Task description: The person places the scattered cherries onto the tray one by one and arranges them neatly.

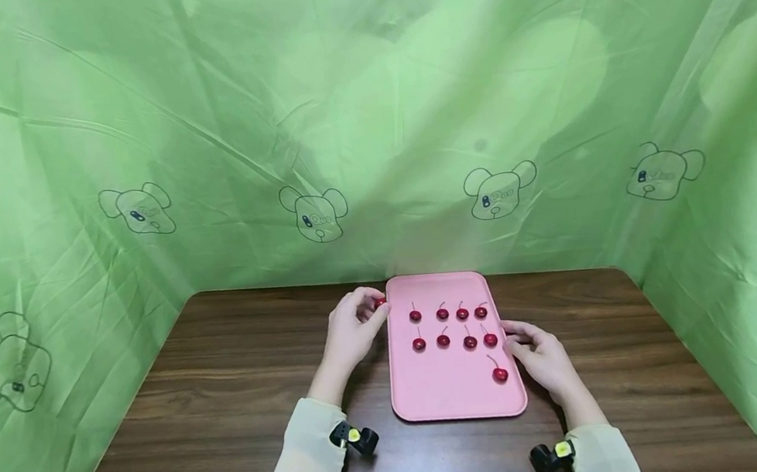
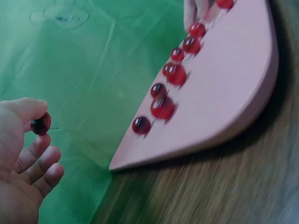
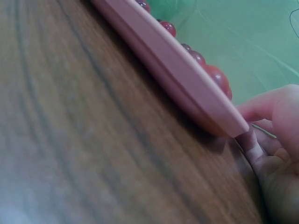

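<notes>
A pink tray [image 1: 449, 399] lies on the brown wooden table and carries several red cherries [image 1: 442, 340] in two rows, plus one cherry [image 1: 500, 375] alone nearer me. My left hand [image 1: 374, 304] hovers at the tray's far left corner and pinches another cherry [image 2: 41, 123] between thumb and fingertip. In the left wrist view this hand [image 2: 39, 116] is off to the left of the tray [image 2: 233, 93]. My right hand [image 1: 511, 338] is at the tray's right edge. Seen from the right wrist, its fingers [image 3: 275, 105] curl around the tray's rim [image 3: 187, 74].
Green printed cloth [image 1: 366, 128] walls the table in at the back and on both sides. Bare wood [image 1: 227, 385] lies to the left of the tray, more of it [image 1: 630, 347] to the right. Small black wrist cameras [image 1: 354, 437] sit on both sleeves.
</notes>
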Demonstrator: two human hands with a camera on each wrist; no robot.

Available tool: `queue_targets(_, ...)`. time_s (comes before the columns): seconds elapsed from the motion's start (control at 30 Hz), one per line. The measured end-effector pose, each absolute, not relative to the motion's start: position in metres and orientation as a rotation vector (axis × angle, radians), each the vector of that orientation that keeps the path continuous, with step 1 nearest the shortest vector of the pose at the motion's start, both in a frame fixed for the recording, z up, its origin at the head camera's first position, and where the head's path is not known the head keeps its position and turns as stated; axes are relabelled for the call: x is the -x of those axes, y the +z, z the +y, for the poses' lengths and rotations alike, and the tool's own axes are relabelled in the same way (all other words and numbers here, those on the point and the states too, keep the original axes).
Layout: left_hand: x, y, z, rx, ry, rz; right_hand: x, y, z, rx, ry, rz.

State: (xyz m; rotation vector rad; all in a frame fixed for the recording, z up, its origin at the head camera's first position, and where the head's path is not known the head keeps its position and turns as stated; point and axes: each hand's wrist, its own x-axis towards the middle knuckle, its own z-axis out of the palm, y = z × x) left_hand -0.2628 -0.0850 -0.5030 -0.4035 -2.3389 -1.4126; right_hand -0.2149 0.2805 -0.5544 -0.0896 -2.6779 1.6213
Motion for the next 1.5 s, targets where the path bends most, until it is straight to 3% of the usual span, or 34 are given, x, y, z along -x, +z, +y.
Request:
queue_targets(0.3,0.245,-0.504,-0.056,0.438,-1.453,-2.371,0.216,-0.556,0.277,0.09,1.621,-2.678)
queue_targets(0.8,0.216,-0.517,0.015,0.742,-1.33,-2.553,0.217,-0.553,0.282,0.061,1.607,-2.666)
queue_targets(1.5,0.197,-0.529,0.04,0.736,-1.103,-2.687,0.217,-0.554,0.282,0.056,1.591,-2.681)
